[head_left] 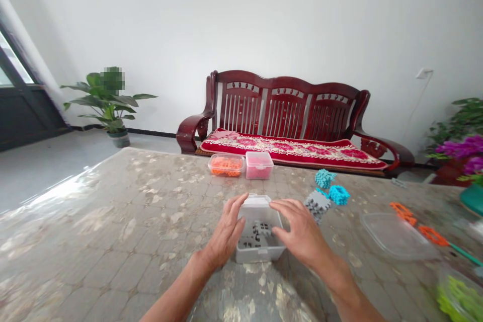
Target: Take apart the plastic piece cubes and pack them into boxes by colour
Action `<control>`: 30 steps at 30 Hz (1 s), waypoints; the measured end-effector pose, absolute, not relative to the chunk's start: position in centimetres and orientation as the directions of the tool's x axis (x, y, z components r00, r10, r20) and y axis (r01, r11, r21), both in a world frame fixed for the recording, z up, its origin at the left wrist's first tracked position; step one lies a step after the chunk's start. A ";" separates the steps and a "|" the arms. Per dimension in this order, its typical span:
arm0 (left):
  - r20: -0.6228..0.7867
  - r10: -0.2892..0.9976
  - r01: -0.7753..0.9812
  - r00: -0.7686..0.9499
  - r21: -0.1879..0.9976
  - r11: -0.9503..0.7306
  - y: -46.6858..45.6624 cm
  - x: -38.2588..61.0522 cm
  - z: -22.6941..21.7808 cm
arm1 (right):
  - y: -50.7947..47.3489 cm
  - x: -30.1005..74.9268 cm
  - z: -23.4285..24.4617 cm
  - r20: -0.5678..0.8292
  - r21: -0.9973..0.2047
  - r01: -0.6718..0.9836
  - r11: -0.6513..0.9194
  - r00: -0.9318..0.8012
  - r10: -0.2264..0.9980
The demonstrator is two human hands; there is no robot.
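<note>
A clear plastic box point(260, 254) stands on the table in front of me, with its hinged lid point(255, 200) raised at the far side. Grey and dark interlocking pieces point(260, 229) lie inside it. My left hand point(228, 231) is at the box's left side, fingers stretched toward the lid. On the opposite side, my right hand point(300, 231) has its thumb and fingers apart near the rim. Whether either hand touches the box I cannot tell for certain. A grey block assembly point(317, 205) lies just beyond my right hand.
Boxes of orange pieces point(226, 166) and pink pieces point(259, 166) stand at the table's far edge. Blue assemblies point(338, 194), a clear lid point(396, 236), orange pieces point(433, 235) and a container of green pieces point(460, 294) are on the right. A wooden bench point(285, 105) stands behind.
</note>
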State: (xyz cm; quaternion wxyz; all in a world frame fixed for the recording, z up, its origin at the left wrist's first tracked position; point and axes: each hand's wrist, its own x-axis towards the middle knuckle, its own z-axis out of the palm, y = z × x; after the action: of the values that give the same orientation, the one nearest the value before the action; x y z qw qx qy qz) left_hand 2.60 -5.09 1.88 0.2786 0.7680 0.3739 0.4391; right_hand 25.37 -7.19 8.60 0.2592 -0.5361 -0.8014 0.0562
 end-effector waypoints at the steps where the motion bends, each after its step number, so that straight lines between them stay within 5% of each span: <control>1: 0.463 0.820 0.331 0.336 0.758 -0.563 -5.1 2.6 1.9 | -7.2 25.9 8.6 0.379 -0.358 0.842 0.404 -0.264 0.887; 7: 0.452 0.824 0.335 0.341 0.761 -0.556 -5.2 2.6 2.3 | -6.1 30.8 9.6 0.513 -0.201 0.969 0.144 -0.021 0.858; 12: 0.454 0.826 0.334 0.335 0.762 -0.555 -5.1 2.6 2.1 | -5.5 33.6 10.2 0.412 -0.051 0.994 -0.099 0.111 0.904; 18: 0.454 0.823 0.345 0.342 0.754 -0.559 -5.0 2.5 1.9 | -5.4 33.7 10.2 0.335 0.002 0.991 -0.133 0.125 0.934; 24: 0.471 0.814 0.325 0.339 0.753 -0.572 -5.2 2.6 2.1 | -5.8 33.0 10.5 0.411 -0.114 0.990 -0.082 0.122 0.903; 30: 0.475 0.813 0.318 0.338 0.755 -0.573 -5.3 2.5 2.2 | -7.5 27.7 10.7 0.327 -0.380 0.889 0.254 -0.128 0.936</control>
State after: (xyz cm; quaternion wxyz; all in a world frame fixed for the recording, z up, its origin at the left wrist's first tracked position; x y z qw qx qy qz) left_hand 2.54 -5.30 2.25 0.2797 0.7686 0.3677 0.4425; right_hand 27.67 -7.49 10.74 0.2554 -0.6090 -0.7495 0.0459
